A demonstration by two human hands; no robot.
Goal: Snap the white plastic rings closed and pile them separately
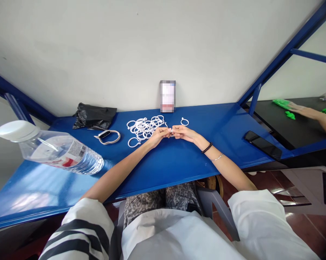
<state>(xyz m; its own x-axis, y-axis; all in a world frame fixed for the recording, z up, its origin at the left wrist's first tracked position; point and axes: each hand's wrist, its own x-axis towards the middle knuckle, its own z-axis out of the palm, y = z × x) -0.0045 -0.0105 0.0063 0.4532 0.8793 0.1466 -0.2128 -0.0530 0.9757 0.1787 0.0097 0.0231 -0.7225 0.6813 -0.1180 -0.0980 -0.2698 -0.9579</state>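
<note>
My left hand (159, 134) and my right hand (184, 133) meet over the blue table (179, 162), fingertips pinched together on one small white plastic ring (170, 131). Just behind them lies a pile of several white rings (144, 127), tangled together. One ring (133, 142) lies open at the pile's near edge. A single ring (184, 121) lies apart to the right of the pile. My right wrist wears a dark bead bracelet and a thin bangle.
A water bottle (57, 148) stands at the left. A wristwatch (107, 136) and a black plastic bag (94, 115) lie behind it. A small box (167, 96) leans on the wall. A black phone (262, 144) lies at the right. Another person's arm (314, 115) rests on the neighbouring black table.
</note>
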